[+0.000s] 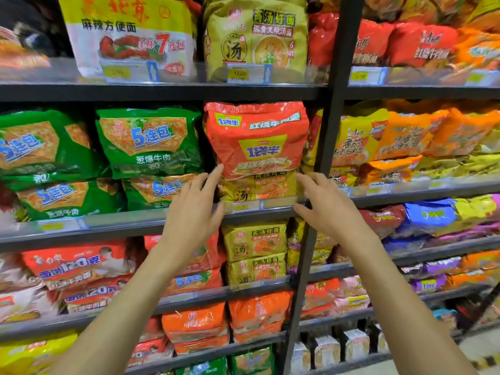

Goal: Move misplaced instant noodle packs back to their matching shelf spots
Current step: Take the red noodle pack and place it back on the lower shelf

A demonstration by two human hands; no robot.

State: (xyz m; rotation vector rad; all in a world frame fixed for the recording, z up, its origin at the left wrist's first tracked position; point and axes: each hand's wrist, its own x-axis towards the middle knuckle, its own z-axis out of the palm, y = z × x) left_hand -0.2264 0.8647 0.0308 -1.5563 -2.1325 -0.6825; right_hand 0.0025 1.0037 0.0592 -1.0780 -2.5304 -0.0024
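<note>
A red-orange noodle multipack (257,136) stands upright on top of a yellow soup-noodle pack (257,189) on the middle shelf. Matching yellow packs sit on the shelf above (255,39) and the shelf below (254,240). My left hand (194,209) reaches up with fingers spread, its fingertips touching the red pack's lower left edge. My right hand (322,207) is raised with fingers apart at the yellow pack's right side, close to the dark upright post (328,131). Neither hand holds anything.
Green five-packs (148,142) fill the middle shelf to the left. Orange and yellow packs (405,136) lie right of the post. The shelf rail (135,220) with price tags runs under my hands. Red and orange packs (81,263) crowd the lower shelves.
</note>
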